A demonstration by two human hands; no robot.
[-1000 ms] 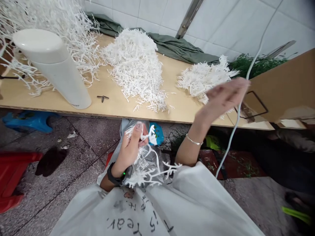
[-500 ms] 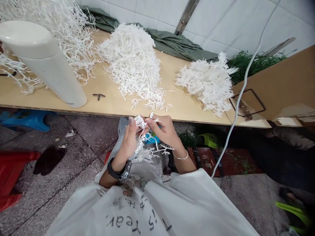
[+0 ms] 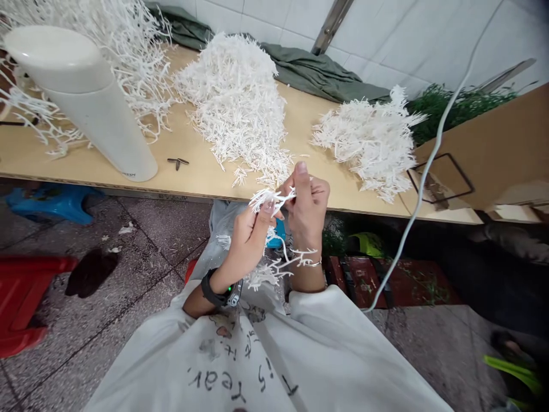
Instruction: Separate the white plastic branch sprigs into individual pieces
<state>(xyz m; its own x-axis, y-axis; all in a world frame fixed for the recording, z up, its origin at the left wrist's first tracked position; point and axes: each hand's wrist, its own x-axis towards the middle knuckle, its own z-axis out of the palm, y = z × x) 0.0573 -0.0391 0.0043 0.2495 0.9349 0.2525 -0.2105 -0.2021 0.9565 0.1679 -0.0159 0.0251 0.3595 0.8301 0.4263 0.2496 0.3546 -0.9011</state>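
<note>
My left hand (image 3: 246,246) is closed around a small bunch of white branching plastic sprigs (image 3: 268,199), its thumb pressed on top. Just to the right, my right hand (image 3: 309,200) has its fingers curled and thumb raised, gripping the other end of a sprig. A longer white plastic branch (image 3: 281,266) with forked tips dangles below the hands, over my lap and right wrist. Both hands are at the table's front edge. Beyond them lie a heap of short white sprigs (image 3: 240,109) and a smaller heap (image 3: 366,143) to the right.
A white bottle (image 3: 92,109) stands at the left, before a tangled pile of long white branches (image 3: 132,51). Dark seed-like bits (image 3: 178,162) lie beside it. A pale cable (image 3: 414,212) crosses the right side. A green cloth (image 3: 317,74) runs along the wall.
My right hand has moved up and to the right and turned, thumb now upward. My left hand has shifted right with the sprigs, and a sprig now stretches between the hands.
</note>
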